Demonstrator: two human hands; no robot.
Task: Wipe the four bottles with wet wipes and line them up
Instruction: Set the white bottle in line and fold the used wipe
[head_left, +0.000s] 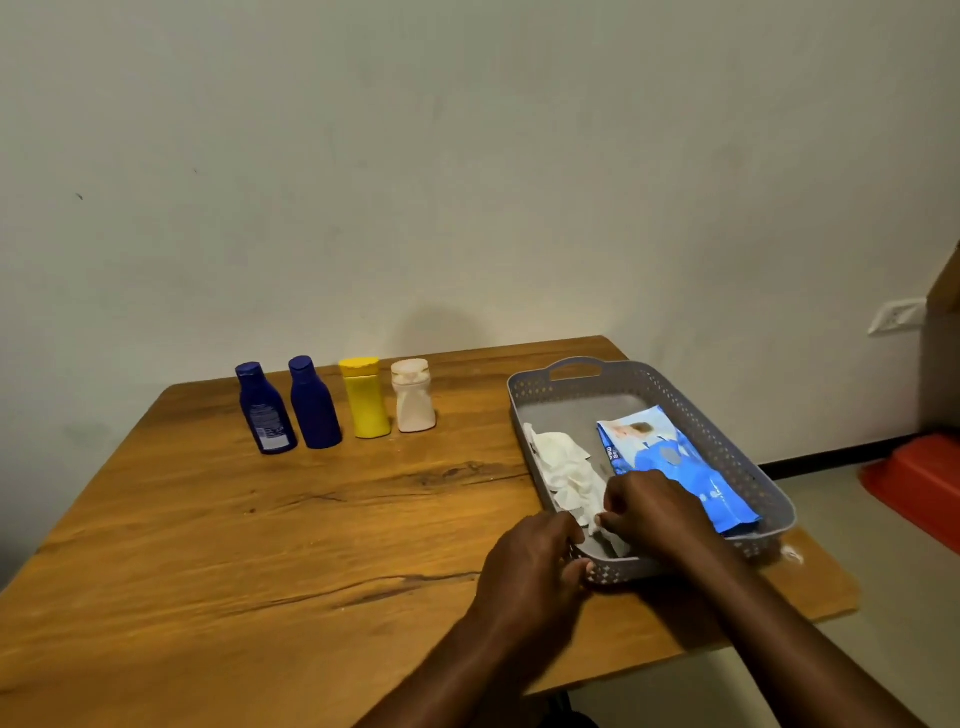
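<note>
Currently my right hand (652, 512) pinches a used wipe (569, 475) in the basket (727, 441), lower right; my left hand (535, 561) grips its near rim; four bottles (337, 405) stand lined up, centre left.

Wooden table (208, 545), plain pale wall (467, 156)

Two blue bottles (266, 408) (313, 402), yellow bottle (367, 398), white bottle (413, 396), upright in row, apparently used wipes (566, 475) in tray

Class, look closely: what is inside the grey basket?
Inside the grey basket lie crumpled white wipes and a blue wipes pack. The right hand covers the wipes' near end.
</note>
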